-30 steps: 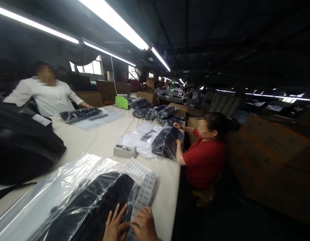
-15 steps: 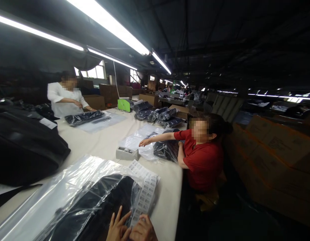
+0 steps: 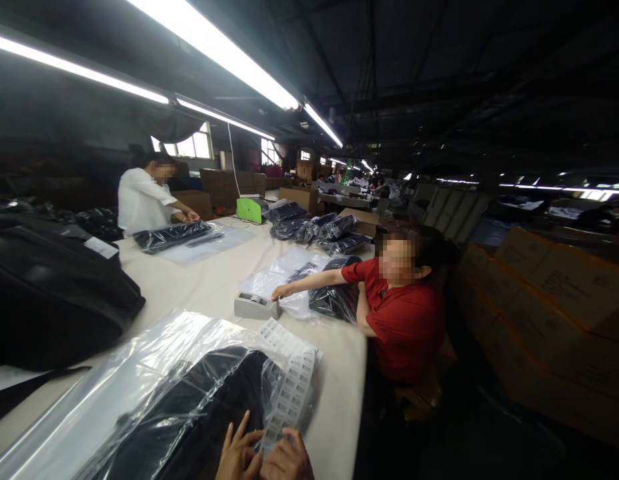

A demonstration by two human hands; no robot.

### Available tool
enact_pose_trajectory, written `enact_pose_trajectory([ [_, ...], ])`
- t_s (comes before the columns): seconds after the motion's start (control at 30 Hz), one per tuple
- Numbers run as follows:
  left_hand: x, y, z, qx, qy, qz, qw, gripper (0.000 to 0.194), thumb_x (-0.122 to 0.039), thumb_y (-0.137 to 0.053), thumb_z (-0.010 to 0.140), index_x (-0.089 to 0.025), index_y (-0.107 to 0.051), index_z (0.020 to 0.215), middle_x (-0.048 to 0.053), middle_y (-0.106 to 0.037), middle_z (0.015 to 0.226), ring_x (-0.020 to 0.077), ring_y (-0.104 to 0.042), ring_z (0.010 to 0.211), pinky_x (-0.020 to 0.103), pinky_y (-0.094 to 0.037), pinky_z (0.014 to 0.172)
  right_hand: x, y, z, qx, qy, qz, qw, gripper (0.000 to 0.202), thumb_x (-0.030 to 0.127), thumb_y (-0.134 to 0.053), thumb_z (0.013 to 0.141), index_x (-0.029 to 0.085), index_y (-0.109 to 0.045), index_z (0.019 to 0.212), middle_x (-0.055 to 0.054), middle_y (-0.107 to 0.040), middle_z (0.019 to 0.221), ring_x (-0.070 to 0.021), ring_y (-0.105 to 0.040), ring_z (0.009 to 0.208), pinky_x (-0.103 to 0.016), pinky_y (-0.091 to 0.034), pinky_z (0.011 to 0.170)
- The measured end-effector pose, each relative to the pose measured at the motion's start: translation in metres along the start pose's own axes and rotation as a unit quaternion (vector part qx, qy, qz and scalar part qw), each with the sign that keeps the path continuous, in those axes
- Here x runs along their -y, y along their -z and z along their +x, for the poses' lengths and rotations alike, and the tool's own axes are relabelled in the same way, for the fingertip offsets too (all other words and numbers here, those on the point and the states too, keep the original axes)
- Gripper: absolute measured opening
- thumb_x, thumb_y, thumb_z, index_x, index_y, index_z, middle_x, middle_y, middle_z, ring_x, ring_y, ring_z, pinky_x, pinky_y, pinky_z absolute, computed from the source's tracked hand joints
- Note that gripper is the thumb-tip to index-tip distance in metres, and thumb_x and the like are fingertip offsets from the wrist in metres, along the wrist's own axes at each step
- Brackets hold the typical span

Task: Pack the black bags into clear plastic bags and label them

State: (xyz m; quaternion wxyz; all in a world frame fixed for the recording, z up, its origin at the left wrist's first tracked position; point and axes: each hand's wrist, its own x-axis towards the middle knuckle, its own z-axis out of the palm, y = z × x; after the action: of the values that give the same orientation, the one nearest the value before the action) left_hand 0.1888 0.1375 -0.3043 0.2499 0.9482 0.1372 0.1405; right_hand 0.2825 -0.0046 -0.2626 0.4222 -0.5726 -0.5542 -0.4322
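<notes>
At the bottom edge, my left hand (image 3: 238, 453) lies on a dark item in a clear plastic bag (image 3: 194, 407). Its fingers are spread, and the fingertips on its right side reach the edge of a sheet of printed labels (image 3: 295, 380). Beside it, my right hand (image 3: 288, 459) is closed on the near end of that sheet, fingers bent in a pinch. White with rows of small grey-black prints, the sheet runs along the right side of the bag and curves away from me. Whether a single label is between my fingertips cannot be made out.
A grey tape dispenser (image 3: 257, 305) stands beyond the sheet, touched by the hand of a person in red (image 3: 404, 320). A person in white (image 3: 142, 200) handles a bagged item (image 3: 172, 235) across the table. A black bag (image 3: 54, 293) lies left; cartons (image 3: 539, 300) are stacked right.
My hands stay at the label sheet with only slight movement. The person in red has reached onto the tape dispenser. The person in white has leaned right and brought the hands together.
</notes>
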Motion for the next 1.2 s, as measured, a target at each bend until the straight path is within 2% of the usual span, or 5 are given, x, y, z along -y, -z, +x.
enact_pose_trajectory([
  [0.23,-0.02,0.017,0.003,0.047,0.032,0.001,0.998,0.027,-0.024,-0.052,0.082,-0.022,-0.068,0.06,0.006,-0.071,0.115,0.0362,-0.04,0.136,0.07,-0.016,0.114,0.008,0.002,0.006,-0.001,-0.003,-0.038,0.999,0.034,0.011,-0.044,0.09,0.02,-0.05,0.057,0.006,-0.05,0.046,-0.0093,-0.044,0.048,-0.034,-0.046,0.082],
  [0.33,-0.022,0.018,0.004,0.04,0.032,0.002,0.999,0.025,-0.022,-0.052,0.082,-0.023,-0.071,0.066,0.006,-0.07,0.117,0.0356,-0.041,0.136,0.07,-0.017,0.113,0.007,0.004,0.008,0.012,0.012,-0.036,0.999,0.033,0.008,-0.047,0.089,0.02,-0.052,0.058,0.006,-0.052,0.048,-0.0088,-0.047,0.049,-0.035,-0.047,0.082],
  [0.5,-0.02,0.016,0.003,0.015,0.035,0.009,0.999,0.023,-0.022,-0.051,0.083,-0.023,-0.074,0.078,0.008,-0.067,0.123,0.034,-0.043,0.134,0.069,-0.021,0.113,0.006,0.007,0.008,0.025,0.014,-0.03,0.999,0.031,0.009,-0.051,0.088,0.021,-0.055,0.06,0.006,-0.055,0.051,-0.0096,-0.05,0.054,-0.036,-0.046,0.085],
  [0.97,-0.027,0.017,0.003,-0.011,0.051,-0.029,0.998,0.029,-0.025,-0.048,0.083,-0.022,-0.067,0.061,0.006,-0.071,0.114,0.0331,-0.044,0.135,0.068,-0.017,0.115,0.003,0.016,0.011,0.072,0.012,-0.003,0.997,0.028,0.01,-0.05,0.088,0.021,-0.055,0.062,0.006,-0.054,0.052,-0.0104,-0.051,0.059,-0.037,-0.045,0.087],
  [1.2,-0.026,0.014,0.001,-0.036,0.053,-0.046,0.997,0.035,-0.026,-0.047,0.085,-0.02,-0.06,0.053,0.005,-0.073,0.11,0.0318,-0.046,0.134,0.066,-0.016,0.116,0.013,0.028,0.009,0.136,-0.019,0.044,0.99,0.021,0.015,-0.051,0.086,0.022,-0.055,0.067,0.005,-0.057,0.057,-0.0118,-0.052,0.061,-0.037,-0.045,0.088],
])
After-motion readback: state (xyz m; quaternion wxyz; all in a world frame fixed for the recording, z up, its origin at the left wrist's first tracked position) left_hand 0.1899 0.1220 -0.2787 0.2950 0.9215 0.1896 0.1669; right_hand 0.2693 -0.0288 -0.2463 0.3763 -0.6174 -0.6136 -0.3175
